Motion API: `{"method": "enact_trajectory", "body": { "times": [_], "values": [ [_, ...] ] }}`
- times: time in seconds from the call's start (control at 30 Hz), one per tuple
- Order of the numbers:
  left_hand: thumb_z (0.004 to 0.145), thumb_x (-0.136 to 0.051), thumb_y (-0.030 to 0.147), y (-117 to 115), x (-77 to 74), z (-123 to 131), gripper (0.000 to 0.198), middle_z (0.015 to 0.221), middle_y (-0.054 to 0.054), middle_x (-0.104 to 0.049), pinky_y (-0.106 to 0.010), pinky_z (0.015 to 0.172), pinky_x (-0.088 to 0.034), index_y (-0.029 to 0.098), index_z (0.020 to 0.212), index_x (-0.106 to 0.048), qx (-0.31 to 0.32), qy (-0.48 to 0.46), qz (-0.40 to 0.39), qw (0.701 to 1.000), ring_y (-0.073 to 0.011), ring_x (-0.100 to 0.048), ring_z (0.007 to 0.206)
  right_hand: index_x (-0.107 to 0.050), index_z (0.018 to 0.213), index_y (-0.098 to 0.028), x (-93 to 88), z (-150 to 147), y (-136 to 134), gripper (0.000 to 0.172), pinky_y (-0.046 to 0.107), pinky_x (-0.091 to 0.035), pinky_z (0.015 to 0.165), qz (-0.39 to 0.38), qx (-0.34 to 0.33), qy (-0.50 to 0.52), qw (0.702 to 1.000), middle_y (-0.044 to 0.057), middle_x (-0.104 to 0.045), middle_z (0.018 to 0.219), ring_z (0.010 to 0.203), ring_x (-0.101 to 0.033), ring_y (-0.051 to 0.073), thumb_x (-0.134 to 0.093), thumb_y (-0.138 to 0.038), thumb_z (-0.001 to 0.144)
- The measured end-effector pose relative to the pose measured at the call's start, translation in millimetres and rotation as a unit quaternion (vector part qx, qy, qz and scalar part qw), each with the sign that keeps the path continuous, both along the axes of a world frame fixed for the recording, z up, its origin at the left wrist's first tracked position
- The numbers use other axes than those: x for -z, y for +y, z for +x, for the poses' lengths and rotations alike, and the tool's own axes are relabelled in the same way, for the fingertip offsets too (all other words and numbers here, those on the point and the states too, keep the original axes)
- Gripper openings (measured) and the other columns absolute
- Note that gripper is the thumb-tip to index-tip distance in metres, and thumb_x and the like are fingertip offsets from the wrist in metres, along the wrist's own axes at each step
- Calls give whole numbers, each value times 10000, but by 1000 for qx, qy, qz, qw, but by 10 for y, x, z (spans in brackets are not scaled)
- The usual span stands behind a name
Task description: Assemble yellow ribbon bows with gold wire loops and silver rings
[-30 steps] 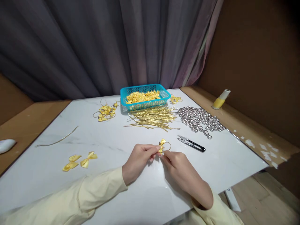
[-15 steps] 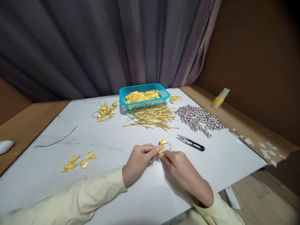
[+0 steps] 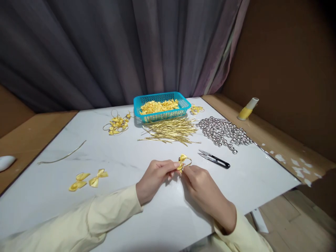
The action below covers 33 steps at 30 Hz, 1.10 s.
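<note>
Between my two hands is a yellow ribbon bow (image 3: 183, 158) with a loop of gold cord (image 3: 190, 160) curving out on its right. My left hand (image 3: 158, 175) pinches the bow's left side between thumb and finger. My right hand (image 3: 198, 180) is closed at the lower end of the cord loop, its fingertips close to the left ones. The fingertips partly cover the bow, and the cord ends are hidden. Two loose yellow bows (image 3: 98, 178) lie left of my left hand. Black-handled thread snips (image 3: 215, 159) rest right of my right hand, blades apart.
A turquoise basket (image 3: 162, 95) of yellow bows stands at the back. Before it lies a pile of gold cords (image 3: 172, 130), with silver bells (image 3: 223, 131) to the right. Finished-looking bows with loops (image 3: 117, 125) sit at left, near a single cord (image 3: 64, 157). A yellow thread spool (image 3: 246, 111) stands far right.
The bow has turned slightly between my fingers, and its silver bead is now less visible. Both hands stay almost in place, still gripping.
</note>
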<state>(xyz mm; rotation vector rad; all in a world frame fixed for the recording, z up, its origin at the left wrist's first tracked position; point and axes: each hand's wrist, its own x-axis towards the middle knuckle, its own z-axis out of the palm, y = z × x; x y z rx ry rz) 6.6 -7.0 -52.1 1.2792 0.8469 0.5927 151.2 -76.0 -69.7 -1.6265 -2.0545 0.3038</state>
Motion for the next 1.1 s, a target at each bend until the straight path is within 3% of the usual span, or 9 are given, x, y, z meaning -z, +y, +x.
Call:
{"method": "enact_trajectory", "body": {
  "times": [0.33,0.57,0.9,1.0,1.1],
  "values": [
    [767,-576,340,-26,11,8,309,538,12,-463,-238,523,-287,118,560,-634,9,49,56,997,-91,-376,527,-514,780,-141,12,-17,-1,176,273,-349,574,0,1,-47,999,59,-565,701,641,-487,179,-395,-11,778],
    [779,-552,341,-60,-32,18,318,536,11,-451,-247,531,-311,128,553,-624,7,59,92,994,-106,-393,539,-508,779,-155,12,-7,3,187,243,-342,553,7,1,35,999,34,-553,673,592,-468,145,-371,-30,798],
    [773,-566,241,-112,-72,40,252,668,-43,-614,-243,636,-411,136,567,-665,-6,74,168,983,-135,-525,659,-457,674,-167,-7,-14,0,195,231,-325,523,8,24,76,997,19,-528,614,535,-442,129,-381,-72,826],
    [787,-548,223,-126,-62,27,226,703,-57,-636,-240,633,-428,137,638,-693,-7,90,217,972,-140,-550,671,-469,689,-167,1,-5,11,191,229,-326,515,0,31,80,996,18,-539,613,526,-457,128,-378,-112,848],
    [794,-535,192,-148,-54,5,197,704,-64,-643,-240,591,-431,138,722,-710,-8,101,316,943,-133,-546,625,-479,681,-170,21,6,17,199,226,-322,507,-1,39,86,996,12,-546,605,518,-463,125,-385,-133,853]
  ]
}}
